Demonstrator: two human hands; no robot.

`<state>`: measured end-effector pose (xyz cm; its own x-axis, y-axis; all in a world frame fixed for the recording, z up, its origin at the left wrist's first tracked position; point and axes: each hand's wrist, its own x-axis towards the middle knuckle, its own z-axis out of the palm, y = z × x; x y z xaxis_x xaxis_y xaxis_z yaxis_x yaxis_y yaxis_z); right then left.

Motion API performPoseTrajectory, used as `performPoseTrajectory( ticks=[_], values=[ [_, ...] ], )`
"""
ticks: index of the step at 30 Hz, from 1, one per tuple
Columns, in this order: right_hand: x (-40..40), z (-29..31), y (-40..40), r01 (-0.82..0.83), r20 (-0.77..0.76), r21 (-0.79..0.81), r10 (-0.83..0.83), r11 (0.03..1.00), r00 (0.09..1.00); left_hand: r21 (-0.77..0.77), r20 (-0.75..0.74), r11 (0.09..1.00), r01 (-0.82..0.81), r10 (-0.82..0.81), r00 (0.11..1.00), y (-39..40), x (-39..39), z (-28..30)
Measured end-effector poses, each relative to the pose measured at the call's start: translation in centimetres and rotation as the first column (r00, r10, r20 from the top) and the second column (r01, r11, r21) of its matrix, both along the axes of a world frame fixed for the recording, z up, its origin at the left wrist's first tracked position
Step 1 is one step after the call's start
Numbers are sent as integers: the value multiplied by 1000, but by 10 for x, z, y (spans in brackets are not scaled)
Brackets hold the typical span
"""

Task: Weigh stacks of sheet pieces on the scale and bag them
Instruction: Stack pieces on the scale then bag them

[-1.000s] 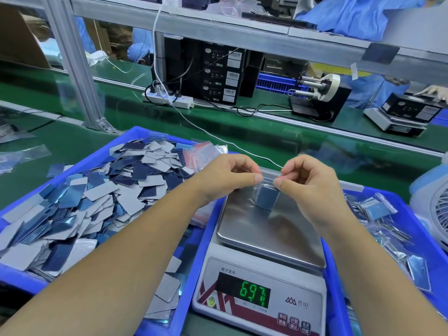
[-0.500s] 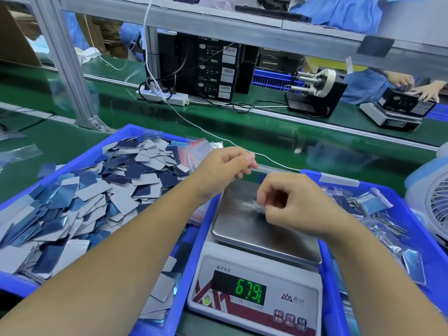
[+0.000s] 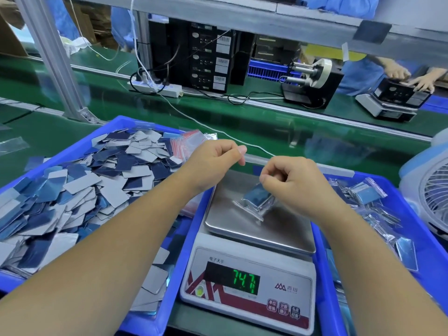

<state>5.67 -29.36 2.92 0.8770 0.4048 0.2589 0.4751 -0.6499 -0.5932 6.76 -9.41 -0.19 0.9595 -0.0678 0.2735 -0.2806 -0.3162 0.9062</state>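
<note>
My right hand (image 3: 293, 183) pinches the top of a small clear bag (image 3: 258, 201) holding a stack of blue-grey sheet pieces. The bag hangs tilted, and its lower corner touches the steel plate of the scale (image 3: 242, 231). The scale's display (image 3: 244, 281) shows green digits, about 74.7. My left hand (image 3: 215, 161) hovers above the plate's far left corner, fingers curled and thumb against forefinger, with nothing visible in it and apart from the bag. A blue bin (image 3: 114, 123) on the left is heaped with loose sheet pieces (image 3: 97, 185).
Empty red-striped zip bags (image 3: 186, 141) lie at the left bin's far right corner. A blue bin (image 3: 412, 229) on the right holds several filled bags (image 3: 368, 192). A fan (image 3: 434, 192) stands at the right edge. Beyond the green belt, another person's hands (image 3: 409, 77) work at a second scale (image 3: 390, 105).
My left hand has let go of the bag and stayed up at the plate's far corner. My right hand carried the bag down and right. The reading went from 69.7 to 74.7.
</note>
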Motion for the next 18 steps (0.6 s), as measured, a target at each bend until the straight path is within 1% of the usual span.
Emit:
performPoseTrajectory(
  ticks=[5, 8, 12, 18],
  values=[
    [4, -4, -1, 91, 6, -16, -91, 996, 996, 39, 14, 998, -55, 55, 998, 2, 3, -1],
    [5, -4, -1, 120, 24, -13, -119, 993, 993, 88, 24, 993, -77, 75, 997, 5, 5, -3],
    [5, -5, -1, 122, 23, -18, -121, 992, 992, 159, -16, 982, -103, 107, 994, 7, 7, -6],
    [4, -5, -1, 106, 6, -25, -106, 994, 994, 190, -40, 972, -139, 149, 988, 8, 8, -6]
  ],
)
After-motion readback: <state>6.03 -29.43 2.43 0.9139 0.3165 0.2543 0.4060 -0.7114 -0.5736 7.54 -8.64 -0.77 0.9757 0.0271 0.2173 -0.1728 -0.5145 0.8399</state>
